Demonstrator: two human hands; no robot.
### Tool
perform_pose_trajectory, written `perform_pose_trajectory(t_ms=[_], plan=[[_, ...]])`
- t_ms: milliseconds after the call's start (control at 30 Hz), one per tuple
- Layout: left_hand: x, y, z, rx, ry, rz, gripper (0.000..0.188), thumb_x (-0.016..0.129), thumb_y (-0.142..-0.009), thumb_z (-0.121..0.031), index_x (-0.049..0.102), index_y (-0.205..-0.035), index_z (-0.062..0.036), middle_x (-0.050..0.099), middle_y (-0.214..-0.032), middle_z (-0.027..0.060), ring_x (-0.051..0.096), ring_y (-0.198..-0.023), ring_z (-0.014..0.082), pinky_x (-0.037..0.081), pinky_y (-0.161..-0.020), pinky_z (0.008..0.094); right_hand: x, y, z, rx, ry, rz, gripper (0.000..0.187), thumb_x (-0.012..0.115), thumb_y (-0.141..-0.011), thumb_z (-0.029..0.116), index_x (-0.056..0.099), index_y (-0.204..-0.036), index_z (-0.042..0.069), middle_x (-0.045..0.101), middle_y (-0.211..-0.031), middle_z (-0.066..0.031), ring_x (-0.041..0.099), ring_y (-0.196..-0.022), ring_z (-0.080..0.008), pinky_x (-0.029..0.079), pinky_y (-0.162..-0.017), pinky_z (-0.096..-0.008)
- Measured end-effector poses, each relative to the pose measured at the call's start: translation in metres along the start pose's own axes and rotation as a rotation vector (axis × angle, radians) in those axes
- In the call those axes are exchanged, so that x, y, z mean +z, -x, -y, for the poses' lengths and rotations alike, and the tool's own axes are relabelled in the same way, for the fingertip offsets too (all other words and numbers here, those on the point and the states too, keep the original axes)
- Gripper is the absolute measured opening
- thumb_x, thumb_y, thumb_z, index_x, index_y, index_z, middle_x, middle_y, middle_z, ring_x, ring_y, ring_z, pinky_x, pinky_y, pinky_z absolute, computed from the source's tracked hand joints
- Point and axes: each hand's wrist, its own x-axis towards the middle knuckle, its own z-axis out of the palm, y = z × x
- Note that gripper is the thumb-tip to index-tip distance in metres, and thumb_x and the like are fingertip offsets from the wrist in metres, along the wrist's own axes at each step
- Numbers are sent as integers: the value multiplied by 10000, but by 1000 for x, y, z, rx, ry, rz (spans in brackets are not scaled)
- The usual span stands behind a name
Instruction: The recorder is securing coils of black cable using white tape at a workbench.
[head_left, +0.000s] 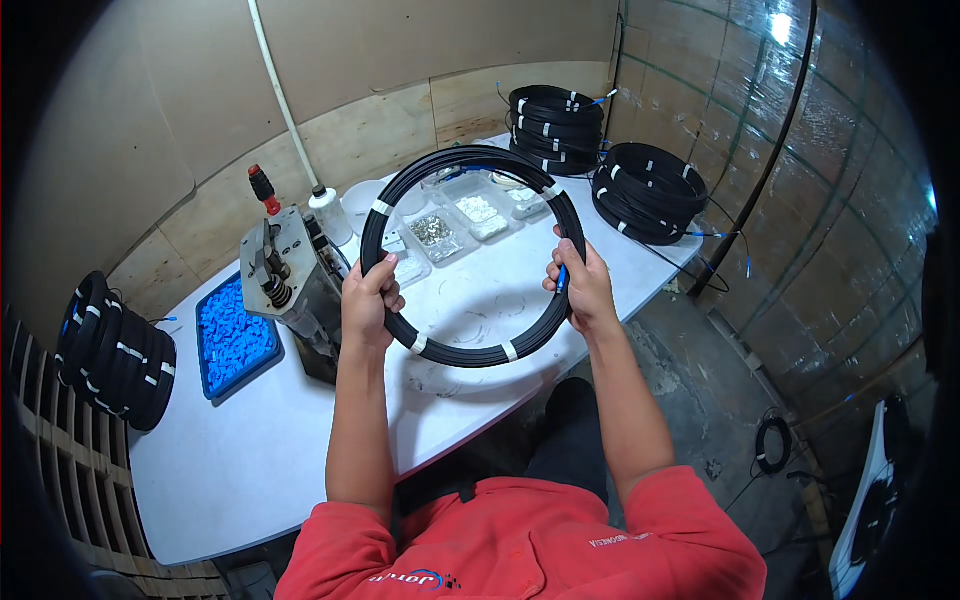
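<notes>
A coil of black cable [462, 357], bound with several white tape bands, is held up in front of me over the table. My left hand [370, 298] grips its left side, thumb and fingers wrapped round the bundle. On the opposite side my right hand [583, 285] is closed on the coil. A blue connector [562, 279] shows beside the right fingers. Through the ring I see clear trays of small parts, one with metal pieces [434, 232] and one with white pieces [480, 215].
A metal bench press [290, 265] with a red-black handle stands left, beside a blue tray [243, 391] of small blue parts. Stacked black coils stand at far left [118, 350], back [556, 130] and right [650, 193]. A white bottle [329, 213] is behind the press. Another coil [773, 446] lies on the floor.
</notes>
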Motion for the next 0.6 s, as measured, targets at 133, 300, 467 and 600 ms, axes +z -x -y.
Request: perform_pose_trajectory(t_ms=[133,300,467,600], plan=[[0,1,2,-9,14,-2,136,646,-904,-151,526,-936,-96,394,-646,-60,360,-489,53,321,-457,235,7,4,6,3,75,-61,317,601,-990,229,537,-1208,9,507,-766,-7,508,-599,-94,441,-510,-252],[-7,0,8,-7,-24,18,174,669,-911,-209,549,-930,-85,459,-665,-41,462,-542,82,398,-518,244,-6,-1,8,6,127,-17,314,632,-971,204,541,-1194,3,540,-725,-18,489,-524,-98,417,-470,-250],[-11,-7,-6,31,-376,239,320,688,-907,-311,618,-1016,-19,628,-820,39,621,-775,145,491,-732,282,-30,-15,30,12,142,275,323,644,-963,224,547,-1174,-1,486,-715,12,478,-519,-76,385,-467,-235],[15,-1,-25,41,-655,354,334,743,-849,-277,632,-996,1,627,-779,47,606,-704,138,493,-670,280,-24,-28,52,65,375,471,323,682,-937,288,582,-1085,18,498,-677,18,494,-535,-72,396,-485,-225]])
